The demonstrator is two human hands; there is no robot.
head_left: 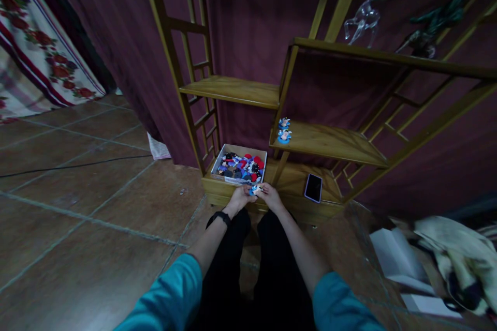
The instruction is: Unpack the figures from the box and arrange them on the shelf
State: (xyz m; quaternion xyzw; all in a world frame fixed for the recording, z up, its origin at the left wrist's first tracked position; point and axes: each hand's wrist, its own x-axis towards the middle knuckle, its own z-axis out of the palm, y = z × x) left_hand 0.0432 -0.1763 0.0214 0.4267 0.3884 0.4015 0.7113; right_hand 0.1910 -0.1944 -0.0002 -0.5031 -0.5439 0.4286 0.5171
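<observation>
My left hand and my right hand meet in front of the box, their fingers closed around a small blue and pale figurine. Its finer details are too small to make out. Just beyond my hands, a shallow cardboard box sits on the low bottom shelf, filled with several small red, purple, black and blue pieces. Two similar blue and pale figurines, a rear one and a front one, stand at the left end of the middle right shelf.
A phone lies on the bottom shelf to the right. Higher up are a clear deer figure and a dark green ornament. Shelf posts rise on both sides. White boxes and pale cloth lie on the floor at right.
</observation>
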